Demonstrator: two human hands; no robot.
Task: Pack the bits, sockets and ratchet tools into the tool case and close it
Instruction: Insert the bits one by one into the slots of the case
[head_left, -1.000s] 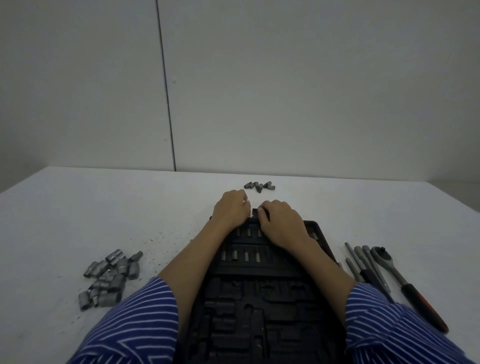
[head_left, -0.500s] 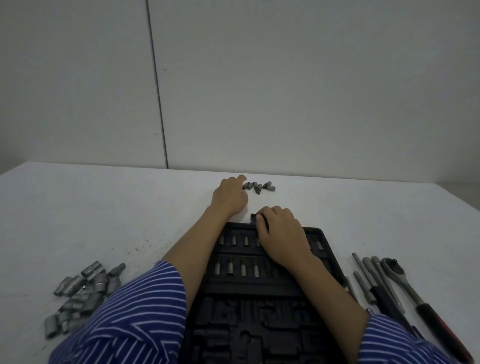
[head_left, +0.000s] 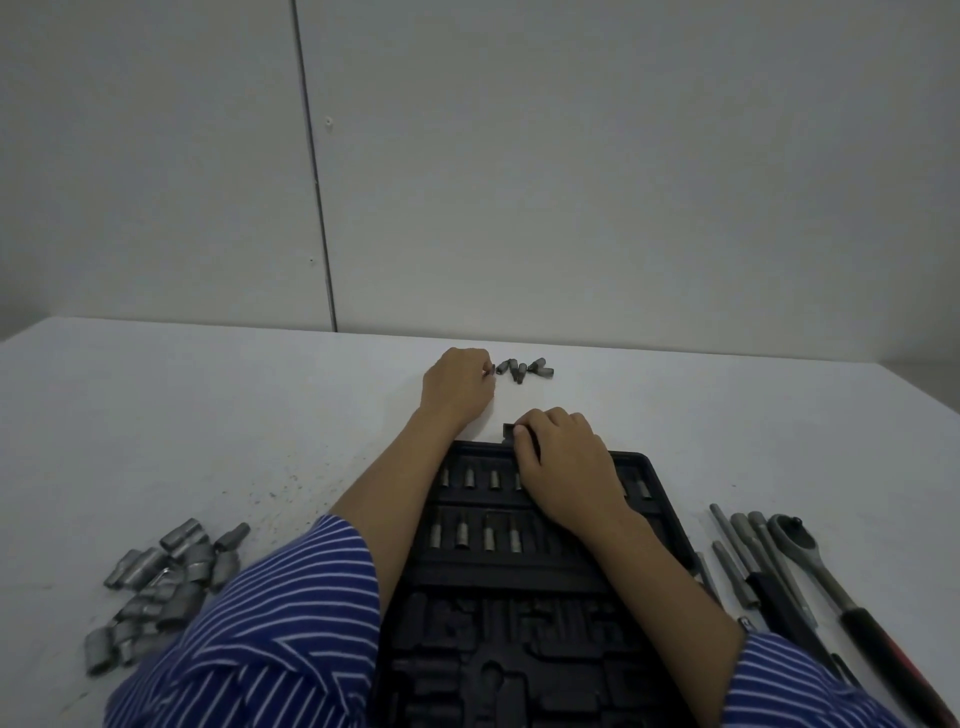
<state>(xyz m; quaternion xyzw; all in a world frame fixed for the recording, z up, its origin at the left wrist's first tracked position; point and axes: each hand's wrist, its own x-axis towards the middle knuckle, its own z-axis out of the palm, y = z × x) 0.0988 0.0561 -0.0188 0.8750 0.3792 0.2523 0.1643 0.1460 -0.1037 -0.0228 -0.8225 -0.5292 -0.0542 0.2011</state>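
Plain grey wall panels stand behind a white table, and most of the packing is, by my reckoning, not yet done. Largest on it is the black tool case, lying open at the near middle; two far rows hold a few small bits upright in their slots, while the moulded recesses nearer the person look empty. To the near right of the case lie the ratchet and the extension bars, side by side and outside the case. At the near left sits the heap of sockets, also unpacked. Past the far edge of the case a small cluster of loose bits waits. The left hand is curled right beside that cluster, its fingertips pinched on what seems one bit. The right hand rests on the case's far edge, fingers bent on a small dark piece; I cannot tell if it grips it.
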